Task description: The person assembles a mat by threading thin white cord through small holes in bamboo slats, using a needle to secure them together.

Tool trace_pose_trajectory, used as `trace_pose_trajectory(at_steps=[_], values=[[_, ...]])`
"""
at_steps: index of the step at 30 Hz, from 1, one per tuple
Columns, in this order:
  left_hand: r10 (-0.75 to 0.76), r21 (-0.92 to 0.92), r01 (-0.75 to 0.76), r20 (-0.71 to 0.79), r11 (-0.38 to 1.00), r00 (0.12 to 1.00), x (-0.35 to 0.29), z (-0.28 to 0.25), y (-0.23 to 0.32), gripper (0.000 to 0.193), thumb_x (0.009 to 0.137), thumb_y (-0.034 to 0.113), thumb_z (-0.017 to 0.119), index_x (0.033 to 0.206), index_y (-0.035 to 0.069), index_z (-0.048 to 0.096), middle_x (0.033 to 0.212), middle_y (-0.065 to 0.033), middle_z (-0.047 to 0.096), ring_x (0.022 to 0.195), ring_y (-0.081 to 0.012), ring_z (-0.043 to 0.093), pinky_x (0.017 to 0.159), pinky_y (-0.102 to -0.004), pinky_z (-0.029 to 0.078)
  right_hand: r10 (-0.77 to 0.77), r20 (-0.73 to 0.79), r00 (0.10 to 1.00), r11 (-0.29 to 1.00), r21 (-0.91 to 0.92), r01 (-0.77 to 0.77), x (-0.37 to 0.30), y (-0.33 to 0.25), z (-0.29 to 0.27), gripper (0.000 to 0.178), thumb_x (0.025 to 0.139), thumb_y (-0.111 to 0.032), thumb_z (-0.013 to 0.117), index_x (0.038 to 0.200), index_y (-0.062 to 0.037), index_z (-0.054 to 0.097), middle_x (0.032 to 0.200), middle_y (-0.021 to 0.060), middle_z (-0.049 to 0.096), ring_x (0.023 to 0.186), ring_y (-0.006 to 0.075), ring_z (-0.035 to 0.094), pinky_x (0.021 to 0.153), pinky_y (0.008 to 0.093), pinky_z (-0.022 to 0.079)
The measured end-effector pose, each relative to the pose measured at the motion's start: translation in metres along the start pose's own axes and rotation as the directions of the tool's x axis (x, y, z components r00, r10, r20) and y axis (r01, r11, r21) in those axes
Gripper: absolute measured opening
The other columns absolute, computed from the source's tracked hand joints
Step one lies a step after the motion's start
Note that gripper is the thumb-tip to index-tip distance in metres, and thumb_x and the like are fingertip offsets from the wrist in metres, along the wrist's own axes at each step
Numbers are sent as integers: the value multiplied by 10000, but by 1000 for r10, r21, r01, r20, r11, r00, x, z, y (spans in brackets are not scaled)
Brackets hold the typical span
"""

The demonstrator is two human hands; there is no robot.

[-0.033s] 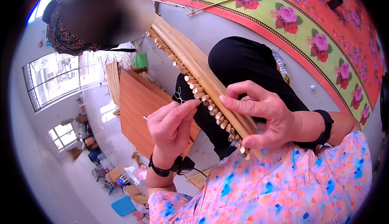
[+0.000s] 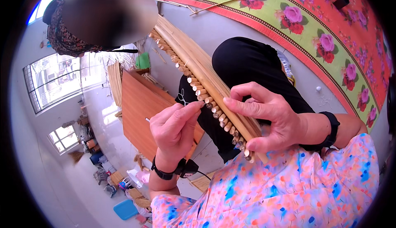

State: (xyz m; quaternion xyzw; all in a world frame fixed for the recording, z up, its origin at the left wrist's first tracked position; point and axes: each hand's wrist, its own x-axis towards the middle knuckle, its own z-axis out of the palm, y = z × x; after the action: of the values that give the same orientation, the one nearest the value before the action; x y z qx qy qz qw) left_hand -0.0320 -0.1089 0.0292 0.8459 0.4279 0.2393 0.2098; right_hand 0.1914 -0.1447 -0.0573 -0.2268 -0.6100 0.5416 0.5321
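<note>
A long bundle of pale bamboo poles (image 2: 194, 57) lies slantwise, running from the upper left down to my lap. Along its left edge sits a row of short round cane ends (image 2: 222, 118), pale or darkened at the cuts. My right hand (image 2: 274, 114) grips the near part of the bundle, thumb and fingertips pressed on it. My left hand (image 2: 175, 125) is closed in a pinch at the cane ends, midway along the row. Whatever its fingertips hold is too small or hidden to make out.
Beneath the bundle is a black-clad knee (image 2: 243, 59). A wooden board (image 2: 144, 104) stands to the left, a flowered red and green mat (image 2: 303, 34) spreads at the upper right. Another person (image 2: 74, 30) is close at the upper left. Household items line the left wall, including a blue tray (image 2: 125, 210).
</note>
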Motion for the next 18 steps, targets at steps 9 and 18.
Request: trace_pose_trajectory(at_steps=[9,18], values=[[-79,123,84,-45,989,996,9,9,25,138,751,-94,674,844,-6,623,616,-79,526,501,-199,534,462,-279,409,-12,17,1000,995,-99,14,4,-6,0,686,734,-252,765,1333,-10,534,1144,174,508,996,296,554,864,344,493],[-284,29,284,-17,958,959,-3,-2,32,75,856,-61,611,910,-10,614,693,-71,615,580,-121,614,524,-225,466,-20,3,1000,988,-152,21,8,-12,0,700,757,-255,733,1355,2,477,1137,193,522,980,335,567,845,374,500]])
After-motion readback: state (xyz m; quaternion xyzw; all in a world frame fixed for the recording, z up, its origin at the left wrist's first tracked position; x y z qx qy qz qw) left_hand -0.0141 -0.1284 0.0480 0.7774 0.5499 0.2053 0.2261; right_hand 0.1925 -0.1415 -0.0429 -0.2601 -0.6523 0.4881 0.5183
